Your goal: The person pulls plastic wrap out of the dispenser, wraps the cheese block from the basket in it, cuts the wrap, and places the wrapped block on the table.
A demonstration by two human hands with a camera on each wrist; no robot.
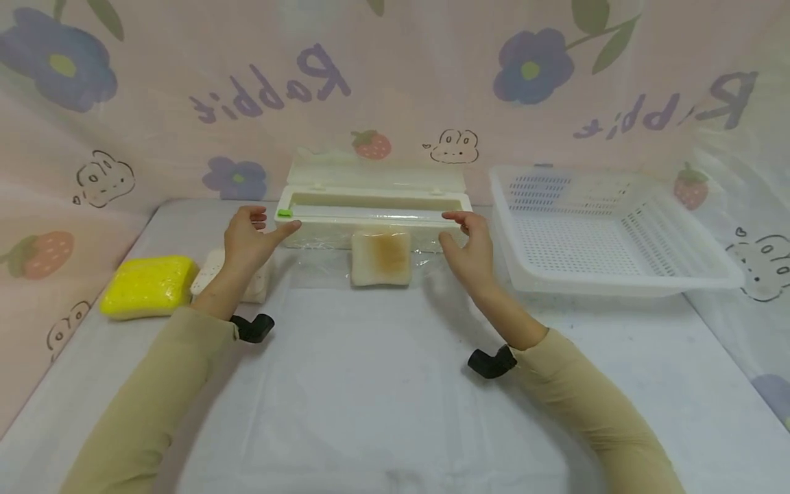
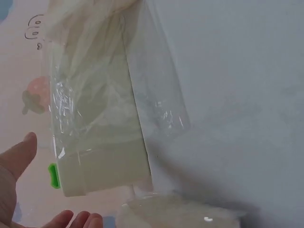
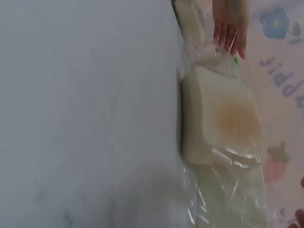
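A cling film dispenser [image 1: 376, 237], a long cream box, stands with its lid [image 1: 376, 171] raised. Clear film [image 1: 321, 264] hangs down its front onto the table. A toast slice [image 1: 380, 259] with a browned patch leans against the box front at the film; the exact layering is hard to tell. My left hand [image 1: 247, 240] hovers by the box's left end, near the green slider [image 1: 284, 213], thumb and fingers spread with nothing between them. At the opposite end is my right hand [image 1: 472, 250], its fingers loosely bent, thumb and forefinger apart.
Left of the box lie a wrapped yellow block [image 1: 149, 287] and a wrapped whitish piece [image 1: 254, 285], partly behind my left forearm. A white perforated basket [image 1: 617, 274] stands on the right. A printed curtain [image 1: 407, 82] closes off the back.
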